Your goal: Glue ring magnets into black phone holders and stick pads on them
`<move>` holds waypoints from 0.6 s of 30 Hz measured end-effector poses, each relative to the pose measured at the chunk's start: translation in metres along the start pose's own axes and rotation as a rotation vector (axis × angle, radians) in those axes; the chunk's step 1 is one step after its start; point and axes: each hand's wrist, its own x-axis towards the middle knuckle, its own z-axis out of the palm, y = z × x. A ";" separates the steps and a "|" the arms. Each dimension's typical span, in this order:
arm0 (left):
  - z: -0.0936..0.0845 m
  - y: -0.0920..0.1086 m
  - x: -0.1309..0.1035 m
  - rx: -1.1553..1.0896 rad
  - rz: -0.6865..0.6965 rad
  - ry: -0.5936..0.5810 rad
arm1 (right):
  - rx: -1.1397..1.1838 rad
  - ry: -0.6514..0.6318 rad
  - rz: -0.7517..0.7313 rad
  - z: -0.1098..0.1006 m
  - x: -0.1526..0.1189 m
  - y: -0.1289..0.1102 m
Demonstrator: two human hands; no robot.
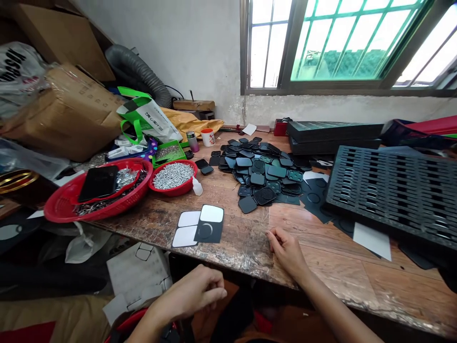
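Note:
My left hand [200, 291] hangs in front of the table's front edge, fingers curled in, with nothing visible in it. On the wooden tabletop [250, 233] rests my right hand [286, 250], its fingers bent and pressed together; whether something small is between them cannot be seen. Between the hands and farther back lie a white card [187, 237] with dark borders and, overlapping it, a black card [210, 233] with a white upper panel and a ring shape. A large heap of black square pieces [257, 179] spreads behind my right hand.
At the left stand a red basket [57, 209] with a phone on top, a red bowl of small metal parts [173, 177] and a small white bottle [197, 186]. A black slotted foam tray [378, 190] is at the right. A mug [207, 137] stands at the back.

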 end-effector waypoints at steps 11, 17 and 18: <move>-0.028 0.039 0.073 0.391 0.172 0.657 | -0.188 -0.044 -0.122 0.005 -0.014 0.006; -0.041 0.067 0.150 0.511 0.247 0.738 | -0.261 -0.039 -0.193 0.008 -0.015 0.005; -0.044 0.071 0.163 0.511 0.238 0.737 | -0.271 -0.043 -0.185 0.008 -0.015 0.004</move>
